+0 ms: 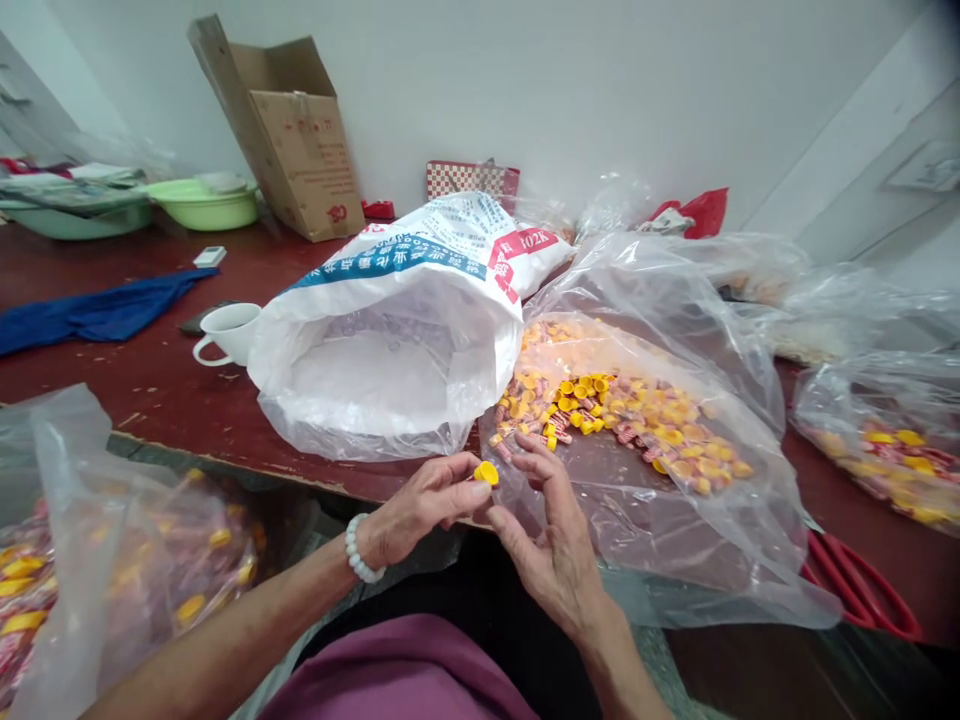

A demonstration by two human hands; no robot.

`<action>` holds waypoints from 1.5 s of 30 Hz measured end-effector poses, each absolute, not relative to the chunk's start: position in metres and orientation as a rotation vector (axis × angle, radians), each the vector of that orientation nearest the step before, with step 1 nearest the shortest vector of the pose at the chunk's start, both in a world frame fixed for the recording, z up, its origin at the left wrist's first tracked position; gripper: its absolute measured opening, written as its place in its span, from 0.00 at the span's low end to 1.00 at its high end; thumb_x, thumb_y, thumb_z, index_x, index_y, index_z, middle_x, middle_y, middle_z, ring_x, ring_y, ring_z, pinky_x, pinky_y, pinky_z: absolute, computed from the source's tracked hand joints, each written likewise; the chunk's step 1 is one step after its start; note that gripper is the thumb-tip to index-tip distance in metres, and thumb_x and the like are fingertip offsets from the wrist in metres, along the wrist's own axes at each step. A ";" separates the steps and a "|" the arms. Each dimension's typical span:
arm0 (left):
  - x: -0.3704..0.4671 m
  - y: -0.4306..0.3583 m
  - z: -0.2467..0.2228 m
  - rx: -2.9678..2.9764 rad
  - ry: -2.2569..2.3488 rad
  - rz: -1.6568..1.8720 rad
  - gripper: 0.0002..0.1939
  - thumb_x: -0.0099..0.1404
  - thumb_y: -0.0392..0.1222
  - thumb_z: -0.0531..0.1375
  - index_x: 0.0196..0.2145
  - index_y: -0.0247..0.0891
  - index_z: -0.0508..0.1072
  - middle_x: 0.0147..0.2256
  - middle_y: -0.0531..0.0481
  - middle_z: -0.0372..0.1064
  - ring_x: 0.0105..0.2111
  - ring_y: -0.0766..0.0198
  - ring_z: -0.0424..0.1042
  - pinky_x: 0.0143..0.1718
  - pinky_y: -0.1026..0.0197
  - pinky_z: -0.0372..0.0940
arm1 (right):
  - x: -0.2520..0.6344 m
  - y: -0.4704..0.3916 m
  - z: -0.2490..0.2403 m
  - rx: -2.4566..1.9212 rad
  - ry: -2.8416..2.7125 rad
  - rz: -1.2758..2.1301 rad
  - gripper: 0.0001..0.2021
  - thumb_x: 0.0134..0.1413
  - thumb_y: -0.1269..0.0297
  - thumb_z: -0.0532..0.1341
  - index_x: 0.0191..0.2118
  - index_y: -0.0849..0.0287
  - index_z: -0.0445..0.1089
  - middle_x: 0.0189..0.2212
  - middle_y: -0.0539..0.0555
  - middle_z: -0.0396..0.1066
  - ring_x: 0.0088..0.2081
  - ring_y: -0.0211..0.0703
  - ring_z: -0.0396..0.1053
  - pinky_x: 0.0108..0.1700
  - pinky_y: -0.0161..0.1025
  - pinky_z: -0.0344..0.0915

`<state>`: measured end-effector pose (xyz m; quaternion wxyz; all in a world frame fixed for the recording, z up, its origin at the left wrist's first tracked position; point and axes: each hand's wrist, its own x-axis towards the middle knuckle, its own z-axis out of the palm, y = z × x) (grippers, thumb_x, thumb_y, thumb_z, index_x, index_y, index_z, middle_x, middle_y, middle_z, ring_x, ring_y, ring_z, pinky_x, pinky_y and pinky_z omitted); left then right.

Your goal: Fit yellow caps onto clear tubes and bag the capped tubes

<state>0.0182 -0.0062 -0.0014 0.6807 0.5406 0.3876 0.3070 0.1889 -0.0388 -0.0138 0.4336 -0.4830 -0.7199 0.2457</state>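
Observation:
Between the thumb and fingers of my left hand [439,495], which wears a pale bead bracelet [361,550], is a small yellow cap [487,473]. Just to its right, my right hand [551,525] has its thumb and fingers apart, with nothing clearly held. Its fingertips are at the near edge of a clear plastic bag [637,535] lying on the table. Inside that bag are many yellow caps [585,395] and small pink-and-white printed pieces [634,438]. A large white printed sack [405,250] lies left of it, its lined mouth facing me.
A white cup [232,330] and a blue cloth [105,308] are on the dark red table [161,390]. Red-handled scissors [862,590] lie at the right edge. Bags of similar pieces stand lower left [135,560] and far right [892,440]. Behind are a cardboard box [307,160] and basins [202,205].

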 end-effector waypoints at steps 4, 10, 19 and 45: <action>0.024 -0.007 -0.006 1.125 0.906 0.732 0.22 0.64 0.54 0.53 0.20 0.35 0.60 0.17 0.56 0.48 0.19 0.71 0.47 0.20 0.65 0.43 | 0.175 -0.047 -0.016 -1.118 -2.060 0.673 0.16 0.50 0.65 0.63 0.47 0.54 0.66 0.61 0.58 0.52 0.62 0.53 0.50 0.61 0.54 0.54; 0.010 0.002 -0.015 0.945 0.985 0.846 0.13 0.62 0.46 0.53 0.26 0.35 0.68 0.13 0.59 0.48 0.13 0.72 0.45 0.16 0.66 0.41 | 0.190 -0.031 -0.030 -1.197 -1.768 0.523 0.09 0.56 0.68 0.57 0.44 0.55 0.66 0.51 0.57 0.64 0.54 0.46 0.62 0.55 0.48 0.61; -0.067 0.075 0.001 1.108 1.477 1.124 0.17 0.58 0.53 0.48 0.32 0.37 0.65 0.14 0.59 0.50 0.12 0.69 0.50 0.13 0.66 0.48 | 0.255 0.033 -0.107 -1.600 -1.940 -0.179 0.15 0.60 0.60 0.53 0.47 0.62 0.69 0.38 0.61 0.67 0.39 0.50 0.65 0.41 0.49 0.66; -0.094 0.131 -0.026 2.095 1.666 0.517 0.18 0.62 0.48 0.55 0.48 0.40 0.70 0.42 0.49 0.72 0.40 0.60 0.71 0.42 0.62 0.64 | 0.229 0.013 -0.069 -1.387 -1.647 0.042 0.08 0.59 0.64 0.57 0.43 0.59 0.68 0.38 0.57 0.70 0.42 0.44 0.69 0.43 0.42 0.68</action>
